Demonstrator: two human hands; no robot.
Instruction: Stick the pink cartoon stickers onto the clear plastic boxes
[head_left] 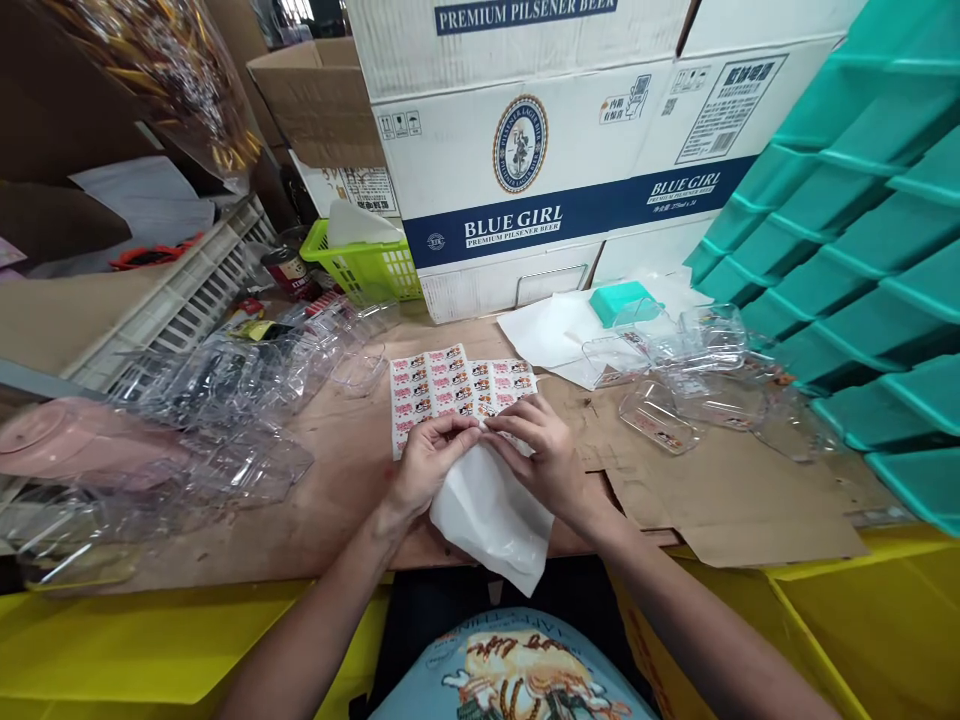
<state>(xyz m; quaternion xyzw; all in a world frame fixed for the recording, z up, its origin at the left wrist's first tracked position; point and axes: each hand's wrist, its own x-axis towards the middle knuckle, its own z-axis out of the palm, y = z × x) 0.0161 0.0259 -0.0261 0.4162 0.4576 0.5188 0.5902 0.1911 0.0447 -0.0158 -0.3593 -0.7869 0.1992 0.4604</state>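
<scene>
My left hand [429, 468] and my right hand [546, 458] meet at the middle of the worktable, thumbs and forefingers closed on the top edge of a white sheet [491, 515]. The sheet looks thin and smooth and hangs, curved, over the table's front edge. Just beyond my fingers lie sticker sheets [429, 385] printed with rows of pink lettering and small cartoon figures. The sheet on the right is partly covered by my right hand. Fingertips hide exactly what is pinched between them.
Clear plastic cases [255, 370] are heaped at left beside a pink container [75, 440]. More cases [720, 385] lie at right, some bearing stickers. Behind stand white beer cartons [585, 140], a green basket [367, 265] and stacked teal trays [870, 230]. Yellow bins [150, 640] flank me.
</scene>
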